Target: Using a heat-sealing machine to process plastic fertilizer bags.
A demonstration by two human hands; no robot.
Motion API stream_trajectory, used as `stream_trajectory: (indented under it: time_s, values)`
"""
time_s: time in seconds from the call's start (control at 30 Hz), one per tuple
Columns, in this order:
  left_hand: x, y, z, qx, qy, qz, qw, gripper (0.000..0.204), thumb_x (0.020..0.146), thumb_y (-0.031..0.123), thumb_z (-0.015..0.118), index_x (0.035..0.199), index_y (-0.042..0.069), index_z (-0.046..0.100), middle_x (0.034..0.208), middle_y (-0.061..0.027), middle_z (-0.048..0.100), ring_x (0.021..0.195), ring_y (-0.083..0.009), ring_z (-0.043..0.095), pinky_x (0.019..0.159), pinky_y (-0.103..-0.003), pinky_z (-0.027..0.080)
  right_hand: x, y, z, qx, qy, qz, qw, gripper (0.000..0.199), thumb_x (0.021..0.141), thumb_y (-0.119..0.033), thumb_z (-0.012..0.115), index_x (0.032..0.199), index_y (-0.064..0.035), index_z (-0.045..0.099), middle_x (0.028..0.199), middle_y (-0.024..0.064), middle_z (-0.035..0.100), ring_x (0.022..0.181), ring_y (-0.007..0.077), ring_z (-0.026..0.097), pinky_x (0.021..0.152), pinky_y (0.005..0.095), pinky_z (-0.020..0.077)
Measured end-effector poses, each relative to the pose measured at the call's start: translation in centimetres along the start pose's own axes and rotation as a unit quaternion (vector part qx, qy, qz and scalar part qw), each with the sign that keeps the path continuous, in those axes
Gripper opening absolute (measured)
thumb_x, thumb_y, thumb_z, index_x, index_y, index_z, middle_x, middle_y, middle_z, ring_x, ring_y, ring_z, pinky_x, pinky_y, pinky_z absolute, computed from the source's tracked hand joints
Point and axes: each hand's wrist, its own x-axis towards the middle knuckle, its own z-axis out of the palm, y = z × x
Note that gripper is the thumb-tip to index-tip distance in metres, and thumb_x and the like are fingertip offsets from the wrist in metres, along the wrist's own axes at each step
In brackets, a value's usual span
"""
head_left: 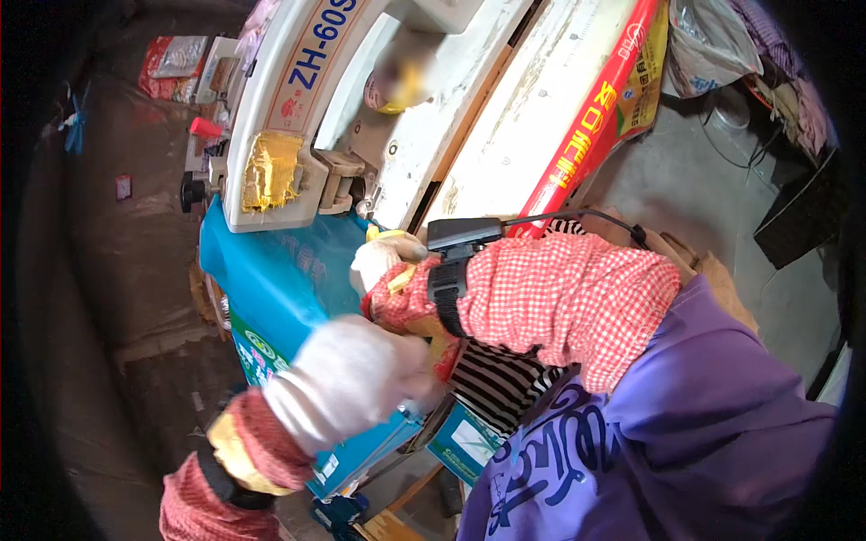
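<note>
My left hand [365,374], in a white glove and smeared by motion, is over a blue plastic-covered surface [271,261]; its fingers cannot be made out. Beyond it, my right hand [386,260], also gloved in white, is closed beside the lower end of a white sewing machine [347,117]. Something yellow shows at its fingertips; what they grip is hidden. A bit of red and yellow cloth [444,350] shows between my hands, partly covered by them. I cannot tell whether either hand holds it.
A yellow tape patch [273,171] is stuck on the machine's head. The pale worktable [532,99] has a red and yellow plastic sheet [591,126] along its edge. A black box [465,233] with a cable is strapped to my right wrist. Bags [713,45] lie at upper right.
</note>
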Motion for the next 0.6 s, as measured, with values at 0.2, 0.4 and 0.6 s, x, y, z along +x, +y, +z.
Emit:
stream_trajectory:
  time_s: [0.2,0.4,0.6]
  values:
    - [-2.4,-1.6,-5.3,0.169,0.019,-0.004,0.985,0.011,0.056,0.022,0.068,0.057,0.012,0.063,0.054,-0.0072,0.056,0.059,-0.0256,0.056,0.063,-0.037,0.046,-3.0,5.4,-0.3,0.127,0.079,-0.202,0.968,0.021,0.064,-0.019,0.072,0.078,-0.0033,0.067,0.079,0.0156,0.064,0.068,0.0257,0.061,0.059,0.0394,0.0503]
    - [-0.5,2.6,6.5,-0.013,0.166,0.128,0.978,0.022,0.081,0.024,0.055,0.062,0.011,0.056,0.057,-0.0074,0.056,0.054,-0.0266,0.058,0.052,-0.038,0.046,-5.1,6.3,-1.8,0.210,-0.048,-0.164,0.963,0.021,0.079,-0.018,0.056,0.088,-0.0033,0.068,0.082,0.0088,0.068,0.077,0.0213,0.065,0.061,0.0347,0.0507]
    - [3.0,-4.1,8.2,0.046,0.219,-0.038,0.974,0.010,0.070,0.021,0.058,0.063,0.015,0.060,0.057,-0.0053,0.055,0.055,-0.0284,0.059,0.052,-0.037,0.047,-1.6,7.2,-2.5,0.309,-0.089,-0.158,0.934,0.030,0.086,-0.025,0.048,0.091,-0.0023,0.066,0.086,0.0163,0.067,0.080,0.0319,0.065,0.068,0.0442,0.0507]
